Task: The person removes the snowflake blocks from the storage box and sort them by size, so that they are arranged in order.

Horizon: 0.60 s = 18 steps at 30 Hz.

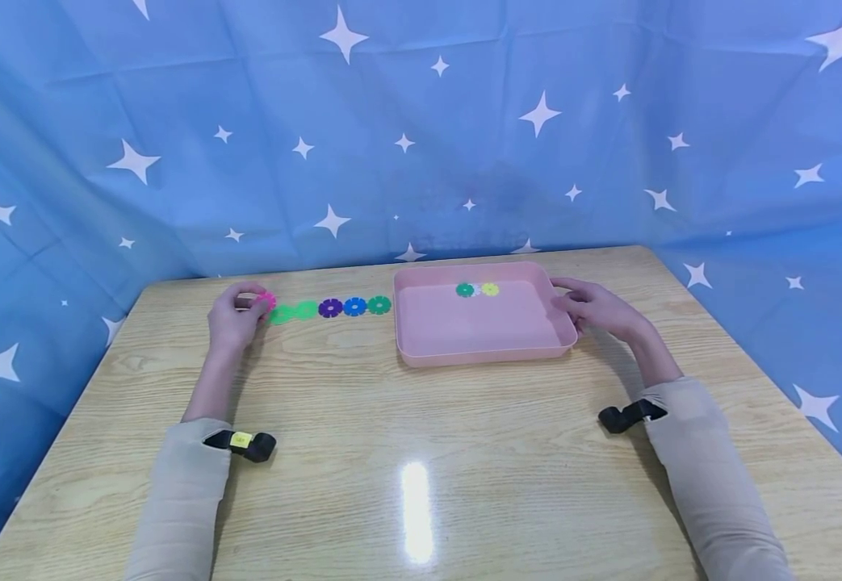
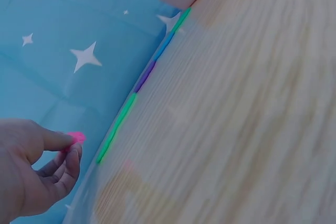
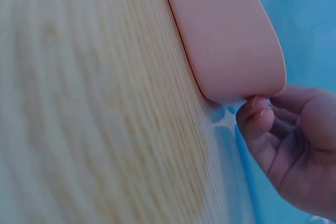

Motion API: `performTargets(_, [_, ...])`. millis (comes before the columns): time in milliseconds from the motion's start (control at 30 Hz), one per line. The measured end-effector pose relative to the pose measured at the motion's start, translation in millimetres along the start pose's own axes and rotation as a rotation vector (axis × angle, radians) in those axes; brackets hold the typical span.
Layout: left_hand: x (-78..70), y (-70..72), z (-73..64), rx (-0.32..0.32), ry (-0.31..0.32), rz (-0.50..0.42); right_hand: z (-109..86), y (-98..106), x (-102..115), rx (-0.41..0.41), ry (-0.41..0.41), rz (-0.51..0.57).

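Between thumb and fingers, my left hand [image 1: 235,315] pinches a pink notched plastic disc [image 1: 268,301]. The disc is close to the left end of a row of flat notched discs on the table. That row runs from bright green discs [image 1: 307,310] through a purple disc [image 1: 330,307] and a blue disc [image 1: 355,306] to a dark green disc [image 1: 379,305]. My right hand [image 1: 598,308] holds the right end wall of a shallow pink tray [image 1: 482,356]; its fingers are bent at the rim in the right wrist view. How firmly they grip is unclear.
Inside the tray, near its back wall, lie a green disc [image 1: 465,290], a pale disc [image 1: 476,290] and a yellow disc [image 1: 490,290]. A blue star-patterned cloth [image 1: 406,194] hangs behind the wooden table [image 1: 333,403]. Light reflects off the tabletop's front middle.
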<state>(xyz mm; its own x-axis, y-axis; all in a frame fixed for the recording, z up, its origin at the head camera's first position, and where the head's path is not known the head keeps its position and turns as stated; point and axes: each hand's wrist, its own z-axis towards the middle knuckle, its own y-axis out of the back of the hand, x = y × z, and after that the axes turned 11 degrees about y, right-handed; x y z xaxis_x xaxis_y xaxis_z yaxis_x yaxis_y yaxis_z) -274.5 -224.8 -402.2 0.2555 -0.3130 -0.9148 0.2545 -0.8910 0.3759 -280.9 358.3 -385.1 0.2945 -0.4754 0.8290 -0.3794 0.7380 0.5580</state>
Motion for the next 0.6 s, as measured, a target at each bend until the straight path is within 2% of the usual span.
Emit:
performTargets(167, [5.2,10.0,0.9,-0.017,0.02,0.037,-0.1,-0.9,0.0,-0.004,0.004,-0.01])
performTargets(333, [8.7,14.1,0.6,-0.013,0.009,0.087,-0.4,-0.6,-0.3,-0.002,0.002,-0.015])
performTargets(600, [11.3,16.6,-1.3,-0.067,-0.046,0.272,0.8,-0.2,-1.1,-0.001,0.006,-0.019])
